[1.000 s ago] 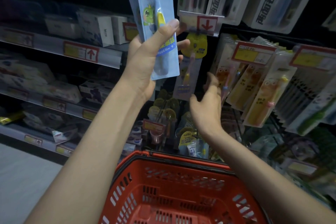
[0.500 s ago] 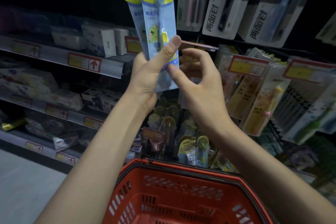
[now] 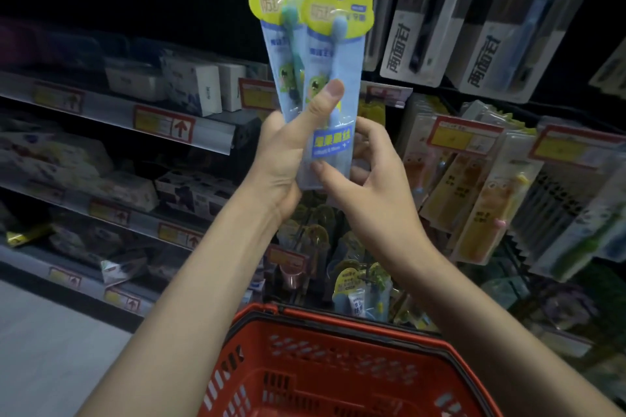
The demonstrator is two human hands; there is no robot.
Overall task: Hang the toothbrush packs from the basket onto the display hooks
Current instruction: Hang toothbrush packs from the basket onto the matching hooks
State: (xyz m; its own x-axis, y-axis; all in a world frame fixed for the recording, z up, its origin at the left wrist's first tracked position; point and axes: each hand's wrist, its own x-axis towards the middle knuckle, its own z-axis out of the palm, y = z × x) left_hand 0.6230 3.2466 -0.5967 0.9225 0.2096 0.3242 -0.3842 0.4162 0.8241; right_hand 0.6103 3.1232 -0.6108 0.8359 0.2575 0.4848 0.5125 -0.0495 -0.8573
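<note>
Two blue toothbrush packs with yellow frog-shaped headers stand upright and fanned in front of the display: the front pack [image 3: 330,71] and a second pack [image 3: 277,44] behind it to the left. My left hand [image 3: 288,152] grips both near their lower halves, thumb pressed on the front pack. My right hand [image 3: 369,176] pinches the bottom of the front pack with thumb and fingers. The red basket [image 3: 338,322] sits below my forearms; what I see of its inside holds no packs. The hooks behind the packs are hidden.
Yellow and orange toothbrush packs [image 3: 474,200] hang at the right under red price tags [image 3: 464,135]. Grey boxed brushes [image 3: 426,13] hang above. Shelves of boxes [image 3: 189,85] run along the left. More yellow-headed packs [image 3: 359,291] hang low, just behind the basket.
My right hand rose from below and took hold of the front pack's bottom. The two packs now sit lower in view, fanned apart, with their full yellow headers showing.
</note>
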